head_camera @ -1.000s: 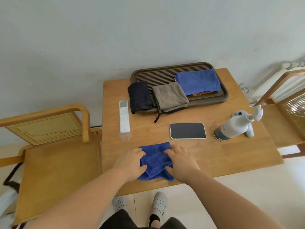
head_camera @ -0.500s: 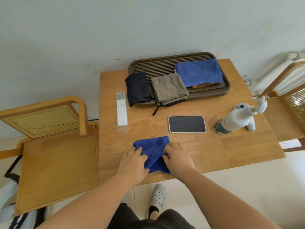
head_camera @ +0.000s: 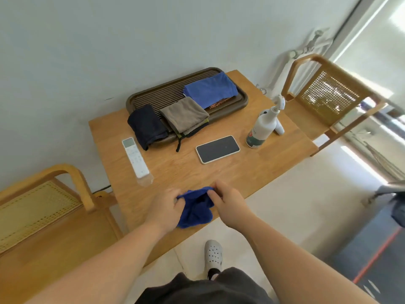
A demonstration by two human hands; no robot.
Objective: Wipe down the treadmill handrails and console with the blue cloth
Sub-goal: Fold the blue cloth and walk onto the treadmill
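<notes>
A dark blue cloth (head_camera: pixel 196 210) is bunched up at the front edge of the wooden table (head_camera: pixel 219 172), partly lifted off it. My left hand (head_camera: pixel 167 208) pinches its left side and my right hand (head_camera: pixel 228 201) pinches its upper right corner. A second, lighter blue cloth (head_camera: pixel 210 89) lies folded in a brown tray (head_camera: pixel 151 99) at the back of the table. At the far right edge a dark treadmill part (head_camera: pixel 392 194) and its deck with an orange stripe (head_camera: pixel 377 257) show, blurred.
On the table lie a white remote (head_camera: pixel 135 157), a phone (head_camera: pixel 217 149) face up and a tipped white spray bottle (head_camera: pixel 264 126). The tray also holds a black cloth (head_camera: pixel 146 127) and a grey-brown cloth (head_camera: pixel 184 115). Wooden cane chairs stand at left (head_camera: pixel 43 205) and right (head_camera: pixel 328 97).
Both hands have closed on the dark blue cloth and gathered it up from lying flat. My view has swung to the right, bringing the treadmill edge into sight.
</notes>
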